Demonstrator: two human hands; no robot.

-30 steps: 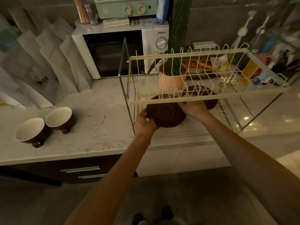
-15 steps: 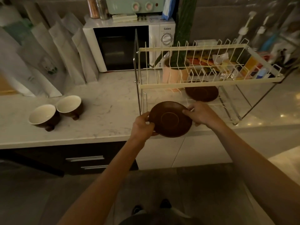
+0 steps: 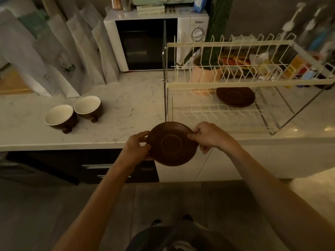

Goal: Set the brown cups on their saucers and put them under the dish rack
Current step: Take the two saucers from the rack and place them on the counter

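Observation:
I hold a brown saucer (image 3: pixel 171 143) level over the counter's front edge, my left hand (image 3: pixel 136 148) gripping its left rim and my right hand (image 3: pixel 210 136) pinching its right rim. A second brown saucer (image 3: pixel 235 97) lies on the lower tier of the cream wire dish rack (image 3: pixel 250 83), toward the back. Two brown cups with white insides stand side by side on the marble counter at the left: one nearer (image 3: pixel 60 118), one further back (image 3: pixel 88 108). Both cups are upright, handles toward me.
A white microwave (image 3: pixel 148 42) stands behind the rack's left end. Pale paper bags (image 3: pixel 59 57) lean against the wall at the left. A pink plant pot (image 3: pixel 204 75) and packets sit behind the rack. The marble counter (image 3: pixel 126 105) shows bare between cups and rack.
The saucer has come out from the rack's lower tier toward me and now hangs over the counter edge, still in both hands. The view has shifted right and back.

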